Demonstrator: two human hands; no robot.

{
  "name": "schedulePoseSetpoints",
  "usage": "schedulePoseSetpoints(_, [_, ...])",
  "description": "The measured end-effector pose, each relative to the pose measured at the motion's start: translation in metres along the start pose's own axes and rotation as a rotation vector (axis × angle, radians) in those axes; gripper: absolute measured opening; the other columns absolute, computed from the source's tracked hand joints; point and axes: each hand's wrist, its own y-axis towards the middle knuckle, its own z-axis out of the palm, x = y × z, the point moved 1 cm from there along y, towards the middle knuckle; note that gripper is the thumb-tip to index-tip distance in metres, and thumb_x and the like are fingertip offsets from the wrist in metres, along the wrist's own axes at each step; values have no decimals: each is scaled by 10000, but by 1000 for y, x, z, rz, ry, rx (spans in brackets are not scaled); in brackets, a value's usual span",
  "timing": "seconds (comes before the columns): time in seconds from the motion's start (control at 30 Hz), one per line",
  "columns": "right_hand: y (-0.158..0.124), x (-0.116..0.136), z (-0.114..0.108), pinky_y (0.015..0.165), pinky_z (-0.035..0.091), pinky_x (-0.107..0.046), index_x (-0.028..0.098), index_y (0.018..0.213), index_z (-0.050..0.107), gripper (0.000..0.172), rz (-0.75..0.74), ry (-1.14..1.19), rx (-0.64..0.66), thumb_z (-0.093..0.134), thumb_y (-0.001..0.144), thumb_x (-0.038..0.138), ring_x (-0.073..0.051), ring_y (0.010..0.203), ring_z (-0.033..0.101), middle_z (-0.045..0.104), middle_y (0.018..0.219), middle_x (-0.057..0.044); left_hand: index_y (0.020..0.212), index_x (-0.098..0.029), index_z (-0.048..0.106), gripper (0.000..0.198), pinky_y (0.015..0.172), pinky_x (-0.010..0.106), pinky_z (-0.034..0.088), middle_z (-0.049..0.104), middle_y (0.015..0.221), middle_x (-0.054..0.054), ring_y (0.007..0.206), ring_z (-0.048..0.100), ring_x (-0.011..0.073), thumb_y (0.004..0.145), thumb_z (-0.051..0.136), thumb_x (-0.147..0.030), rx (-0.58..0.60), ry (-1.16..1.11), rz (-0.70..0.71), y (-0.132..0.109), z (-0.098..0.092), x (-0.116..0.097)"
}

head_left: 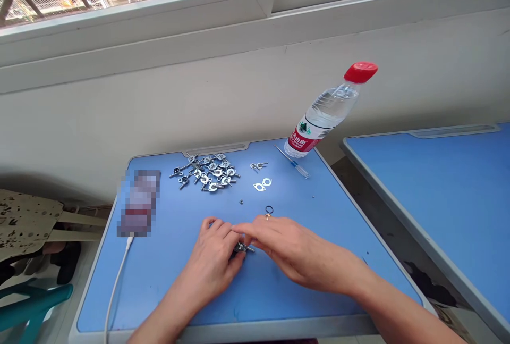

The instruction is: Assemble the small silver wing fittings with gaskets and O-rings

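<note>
Both hands meet near the front middle of a small blue desk. My left hand is curled around a small dark metal part that pokes out between the fingers. My right hand reaches across from the right, its fingertips pinched at the same part. A small black ring lies just beyond the right hand. Farther back sits a pile of small silver metal fittings, with two flat oval plates and another loose fitting to its right.
A water bottle with a red cap stands at the desk's far right corner, a thin clear stick beside it. A blurred phone with a white cable lies at the left. A second blue desk stands to the right, across a gap.
</note>
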Motion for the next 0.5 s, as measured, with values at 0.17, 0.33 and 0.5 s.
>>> schedulePoseSetpoints(0.17, [3, -8, 8, 540, 395, -262, 130, 1006, 628, 289, -41, -98, -180, 358, 1043, 225, -145, 586, 520, 600, 656, -25, 920, -224, 564, 132, 895, 431, 384, 645, 915, 18, 861, 552, 221, 852, 557, -112, 18, -2, 9, 1, 1, 0])
schedulePoseSetpoints(0.33, [3, -4, -2, 653, 485, -284, 149, 1206, 563, 299, 39, 85, -11, 326, 1026, 179, -167, 789, 602, 674, 938, -87, 938, -229, 549, 153, 883, 418, 387, 650, 949, 22, 883, 559, 226, 841, 565, -111, -32, 5, 13, 2, 1, 3])
schedulePoseSetpoints(0.5, [3, -11, 3, 620, 472, -274, 158, 1067, 633, 248, -11, 100, -147, 390, 1019, 173, -155, 686, 575, 667, 782, -48, 943, -229, 567, 136, 865, 404, 390, 630, 897, 17, 861, 551, 219, 856, 570, -125, -28, 43, 15, 4, 1, 5])
